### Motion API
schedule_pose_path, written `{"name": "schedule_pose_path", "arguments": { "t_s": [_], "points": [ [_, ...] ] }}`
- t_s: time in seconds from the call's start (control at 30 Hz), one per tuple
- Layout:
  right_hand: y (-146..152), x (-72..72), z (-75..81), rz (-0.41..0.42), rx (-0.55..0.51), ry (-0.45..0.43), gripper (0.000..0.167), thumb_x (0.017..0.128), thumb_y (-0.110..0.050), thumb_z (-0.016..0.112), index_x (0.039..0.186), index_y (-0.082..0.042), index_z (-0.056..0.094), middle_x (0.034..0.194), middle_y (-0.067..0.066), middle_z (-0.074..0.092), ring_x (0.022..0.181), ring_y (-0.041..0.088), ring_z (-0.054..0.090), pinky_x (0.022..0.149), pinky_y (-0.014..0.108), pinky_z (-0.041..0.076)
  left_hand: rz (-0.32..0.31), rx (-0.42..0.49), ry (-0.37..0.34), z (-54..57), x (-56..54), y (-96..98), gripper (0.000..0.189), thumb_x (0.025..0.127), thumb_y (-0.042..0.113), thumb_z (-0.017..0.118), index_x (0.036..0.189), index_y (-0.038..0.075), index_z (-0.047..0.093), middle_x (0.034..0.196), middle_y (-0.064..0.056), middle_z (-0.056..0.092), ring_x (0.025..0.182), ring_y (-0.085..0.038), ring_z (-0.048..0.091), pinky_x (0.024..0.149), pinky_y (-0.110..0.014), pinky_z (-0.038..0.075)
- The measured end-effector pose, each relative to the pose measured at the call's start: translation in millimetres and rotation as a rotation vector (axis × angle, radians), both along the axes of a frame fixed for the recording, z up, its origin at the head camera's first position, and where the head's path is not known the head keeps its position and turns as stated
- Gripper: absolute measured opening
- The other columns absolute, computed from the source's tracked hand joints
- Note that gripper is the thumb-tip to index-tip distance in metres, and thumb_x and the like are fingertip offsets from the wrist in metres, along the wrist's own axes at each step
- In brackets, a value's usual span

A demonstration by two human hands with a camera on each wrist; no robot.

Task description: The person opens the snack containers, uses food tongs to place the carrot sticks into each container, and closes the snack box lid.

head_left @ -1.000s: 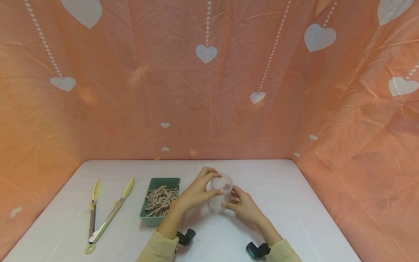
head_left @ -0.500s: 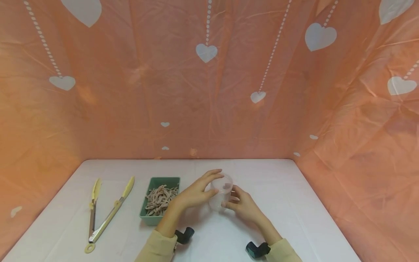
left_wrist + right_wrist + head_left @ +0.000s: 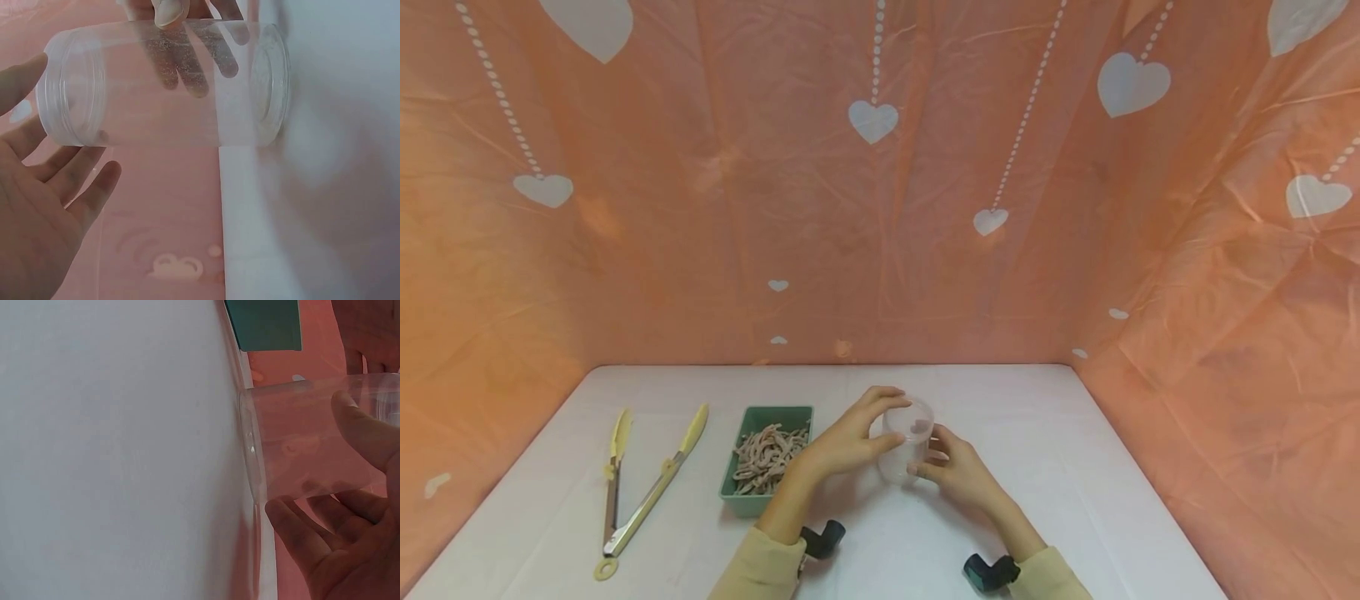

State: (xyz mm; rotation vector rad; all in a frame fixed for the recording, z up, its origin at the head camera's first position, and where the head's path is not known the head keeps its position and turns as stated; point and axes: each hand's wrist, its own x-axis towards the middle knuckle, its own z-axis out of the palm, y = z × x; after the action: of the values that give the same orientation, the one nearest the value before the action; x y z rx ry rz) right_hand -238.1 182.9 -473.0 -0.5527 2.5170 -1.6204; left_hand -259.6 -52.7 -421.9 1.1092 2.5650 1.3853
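Note:
A clear plastic jar (image 3: pixel 901 463) stands upright on the white table. Its ridged top end (image 3: pixel 72 94) shows in the left wrist view; whether this is a separate lid I cannot tell. My left hand (image 3: pixel 848 435) holds that top end from the left, thumb on the near side and fingers at the far side. Lower down, my right hand (image 3: pixel 958 471) grips the jar's side from the right, with the thumb (image 3: pixel 359 425) across the wall and fingers curled behind it. Nothing solid shows inside the jar; fingers are visible through its wall.
Left of the jar is a green rectangular tub (image 3: pixel 748 506) holding brownish curled strips (image 3: pixel 767 458). Farther left, metal tongs (image 3: pixel 643 510) with yellow tips lie spread. Orange sheeting (image 3: pixel 880 250) with white hearts stands behind and beside the table (image 3: pixel 1045 467).
My left hand's fingers and thumb loosened at the jar's top half a second ago and have come back against it. My right hand and the jar have stayed in place.

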Motion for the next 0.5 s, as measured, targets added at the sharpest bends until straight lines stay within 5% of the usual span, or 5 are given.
{"name": "schedule_pose_path", "arguments": {
  "t_s": [0.5],
  "points": [
    [-0.9, 0.3, 1.3, -0.019, 0.01, -0.011, 0.068, 0.092, -0.013, 0.081, 0.148, 0.006, 0.047, 0.14, 0.034, 0.056, 0.122, 0.049, 0.062, 0.098, 0.053, 0.054, 0.082, 0.066, 0.047, 7.8, 3.9, 1.4, 0.051, 0.098, 0.019, 0.074, 0.144, 0.003, 0.057, 0.152, -0.013, 0.045, 0.144, -0.035, 0.043, 0.116, -0.056, 0.035]
  ]
}}
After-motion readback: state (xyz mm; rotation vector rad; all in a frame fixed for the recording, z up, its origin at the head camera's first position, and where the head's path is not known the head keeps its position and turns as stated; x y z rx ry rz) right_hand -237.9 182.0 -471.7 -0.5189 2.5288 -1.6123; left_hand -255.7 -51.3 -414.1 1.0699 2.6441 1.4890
